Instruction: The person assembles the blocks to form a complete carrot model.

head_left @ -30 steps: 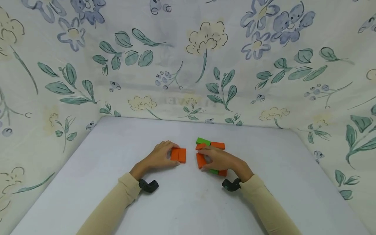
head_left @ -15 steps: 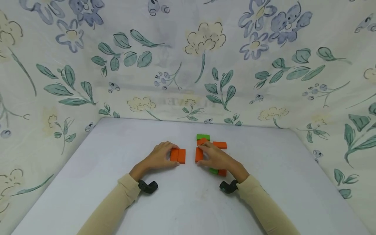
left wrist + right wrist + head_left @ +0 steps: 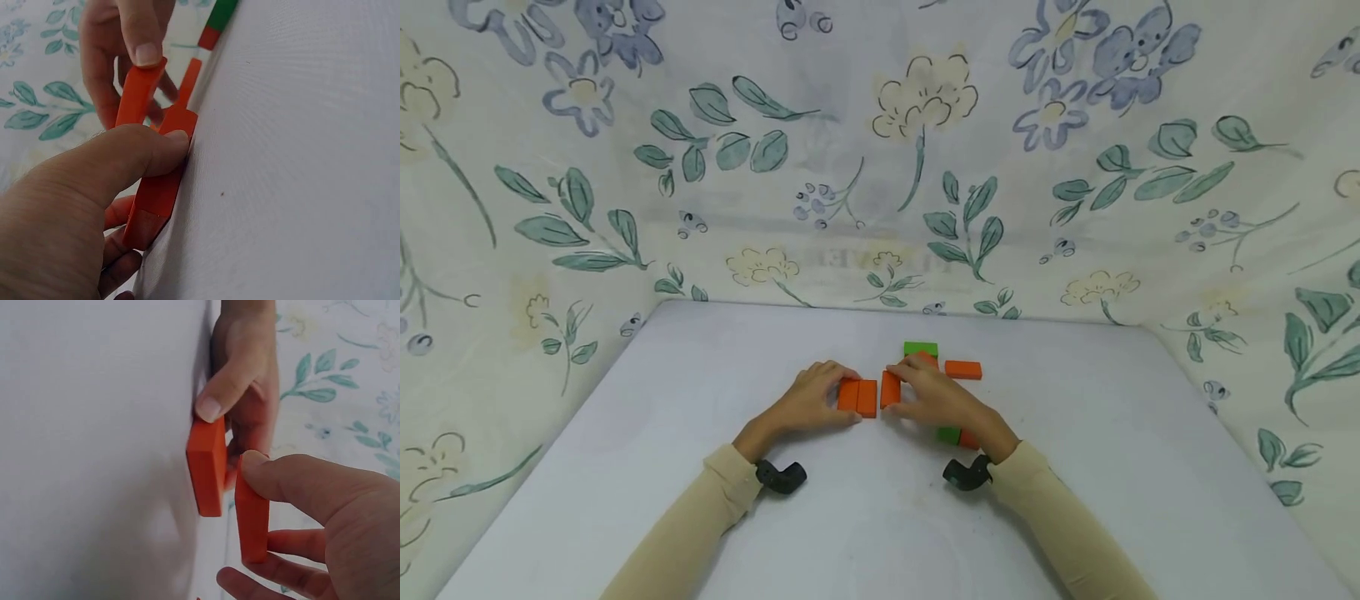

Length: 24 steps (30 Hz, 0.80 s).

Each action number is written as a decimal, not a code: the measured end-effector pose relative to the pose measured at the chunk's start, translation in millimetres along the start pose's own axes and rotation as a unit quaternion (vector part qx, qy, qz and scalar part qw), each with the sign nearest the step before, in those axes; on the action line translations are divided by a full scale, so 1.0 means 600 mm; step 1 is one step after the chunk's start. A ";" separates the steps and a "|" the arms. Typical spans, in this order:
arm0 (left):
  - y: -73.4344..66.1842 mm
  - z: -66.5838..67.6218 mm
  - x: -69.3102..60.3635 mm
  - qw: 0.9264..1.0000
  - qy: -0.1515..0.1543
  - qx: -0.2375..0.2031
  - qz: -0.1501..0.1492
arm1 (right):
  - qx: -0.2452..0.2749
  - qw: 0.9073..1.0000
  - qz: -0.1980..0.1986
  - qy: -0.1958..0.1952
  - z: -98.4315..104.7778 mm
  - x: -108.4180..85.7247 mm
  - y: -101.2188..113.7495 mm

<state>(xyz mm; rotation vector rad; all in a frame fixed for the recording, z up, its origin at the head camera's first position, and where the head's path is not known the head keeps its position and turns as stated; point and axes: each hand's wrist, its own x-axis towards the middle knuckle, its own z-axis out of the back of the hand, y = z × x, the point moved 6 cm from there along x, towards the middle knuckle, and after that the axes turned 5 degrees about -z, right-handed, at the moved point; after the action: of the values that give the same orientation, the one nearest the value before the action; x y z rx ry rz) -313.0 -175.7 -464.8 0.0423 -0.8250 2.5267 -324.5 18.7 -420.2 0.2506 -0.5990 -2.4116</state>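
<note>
Gripping left hand (image 3: 808, 396): thumb at the near end, fingertips at the far end of the orange pair (image 3: 867, 400), midway between the worktop's left and right edges.
Right hand (image 3: 936, 400): thumb and fingertips pinch the held orange block (image 3: 891, 390) by its ends, raised off the worktop (image 3: 880, 533), just beside the pair without touching.
Forearms: angled inward from the near edge, in beige sleeves (image 3: 681, 533); curved black fittings (image 3: 781, 477) at the wrists.
Block form: rectangular bars, flat faces, straight edges, smooth matt finish.
Toward far edge: green block (image 3: 921, 348); partly hidden orange block (image 3: 928, 361); separate orange block (image 3: 963, 370), nearer the right edge.
Beside right wrist: second green block (image 3: 949, 436) and adjacent orange block (image 3: 970, 439), partly covered.
Worktop finish: white, finely textured.
Backdrop (image 3: 850, 287): pale, floral-printed, beyond the far edge.
</note>
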 end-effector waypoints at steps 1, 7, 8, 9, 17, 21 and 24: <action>0.000 -0.001 -0.001 1.000 -0.002 0.001 -0.001 | -0.002 1.000 -0.001 0.002 -0.005 0.002 0.000; -0.003 -0.001 -0.002 1.000 -0.004 -0.002 -0.007 | -0.055 0.998 0.012 -0.001 -0.032 0.012 0.001; -0.003 0.000 -0.002 1.000 -0.004 -0.001 -0.008 | -0.061 0.998 0.018 -0.005 -0.034 0.013 0.002; -0.003 0.000 -0.002 1.000 -0.003 -0.001 -0.009 | -0.070 0.997 0.021 -0.009 -0.035 0.013 0.002; -0.002 0.002 -0.003 1.000 -0.007 0.003 -0.014 | -0.073 0.997 0.010 -0.012 -0.039 0.015 -0.003; -0.003 0.001 -0.002 1.000 -0.009 0.004 -0.016 | -0.070 0.997 0.001 -0.014 -0.038 0.014 -0.006; -0.003 -0.001 -0.001 1.000 -0.010 0.005 -0.016 | -0.074 0.997 -0.001 -0.015 -0.038 0.012 -0.007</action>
<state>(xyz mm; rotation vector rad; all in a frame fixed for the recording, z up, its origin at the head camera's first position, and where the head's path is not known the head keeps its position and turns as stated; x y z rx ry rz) -311.5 -174.3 -464.3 0.0831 -0.8138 2.5034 -325.0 8.6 -442.6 0.1538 -0.4315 -2.4506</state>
